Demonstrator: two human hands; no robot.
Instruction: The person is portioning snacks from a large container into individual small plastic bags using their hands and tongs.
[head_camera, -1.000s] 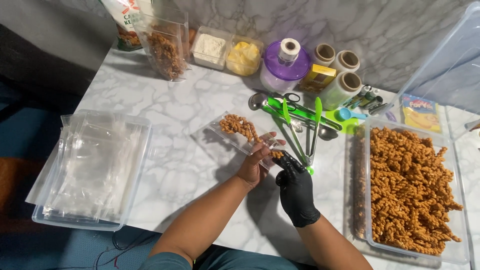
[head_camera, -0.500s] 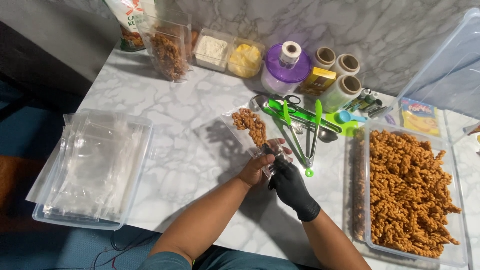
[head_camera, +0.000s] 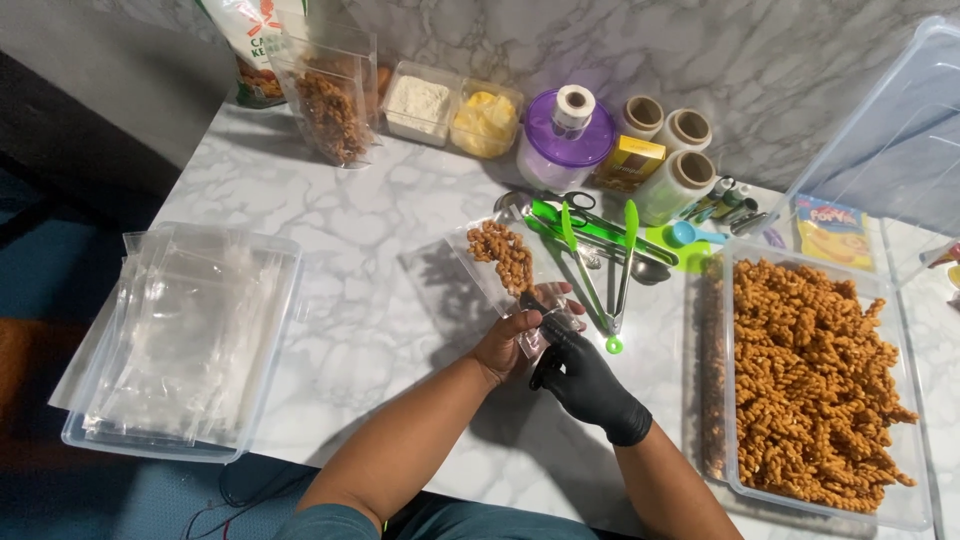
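In the head view, a small clear pouch (head_camera: 510, 275) partly filled with orange-brown spiral snacks (head_camera: 503, 255) is held flat over the marble counter (head_camera: 380, 250), its filled end lying away from the hands and its mouth end caught between them. The bare left hand (head_camera: 515, 340) is curled closed on the near edge of the pouch, thumb on top; the right hand (head_camera: 580, 380), in a black glove, is closed to a pinch on the same edge just beside it, fingertips touching the plastic. The work in hand appears to be the closing of the pouch mouth — judged from the two pinches meeting on one edge. To do it well, the snacks are best kept shaken down to the far end so none are trapped in the seal, the two film layers are to be lined up flush, and pressure is best run along the strip from one corner to the other rather than dabbed in spots. Just beyond the gloved hand lie green tongs (head_camera: 605, 270), touching the pouch side or nearly so; they should not be nudged. To the right of that hand, well apart, stands a large clear bin (head_camera: 905, 300) heaped with the same snacks. Far to the left of the bare hand a tray of empty clear bags (head_camera: 180, 340) is kept — well out of reach
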